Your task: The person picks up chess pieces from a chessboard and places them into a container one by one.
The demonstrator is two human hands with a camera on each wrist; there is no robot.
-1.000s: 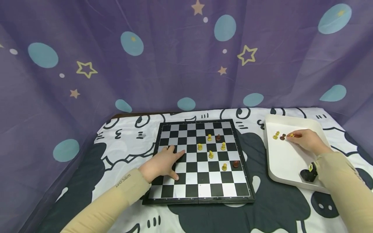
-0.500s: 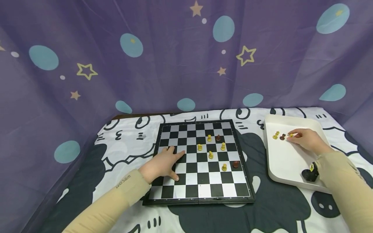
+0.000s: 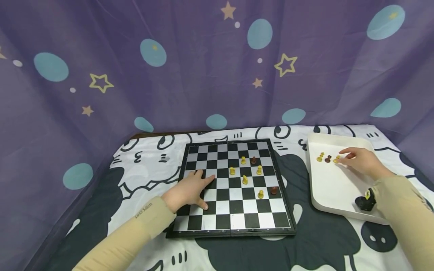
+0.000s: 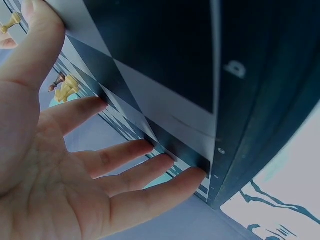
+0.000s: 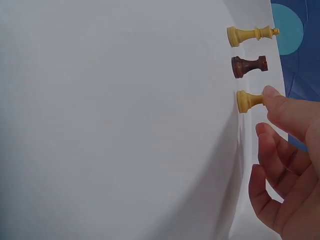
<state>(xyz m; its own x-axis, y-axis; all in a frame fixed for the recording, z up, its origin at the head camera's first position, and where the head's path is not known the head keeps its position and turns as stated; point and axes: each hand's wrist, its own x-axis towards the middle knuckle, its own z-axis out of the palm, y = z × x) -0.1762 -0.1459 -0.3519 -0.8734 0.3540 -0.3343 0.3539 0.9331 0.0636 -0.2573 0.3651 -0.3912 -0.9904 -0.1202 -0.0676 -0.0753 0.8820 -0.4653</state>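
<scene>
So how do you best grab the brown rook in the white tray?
From above, probably: pinch the brown rook at its slim neck, under the wider top. It seems to stand upright, and a sideways reach might bump the yellow chess pieces either side.

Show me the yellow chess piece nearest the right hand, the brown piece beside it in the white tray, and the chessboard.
Yellow chess piece (image 5: 244, 101): right wrist view, on its base.
Brown piece (image 5: 248, 66): right wrist view, on its stem.
Chessboard (image 3: 236, 194): head view, on a bare white square.
</scene>
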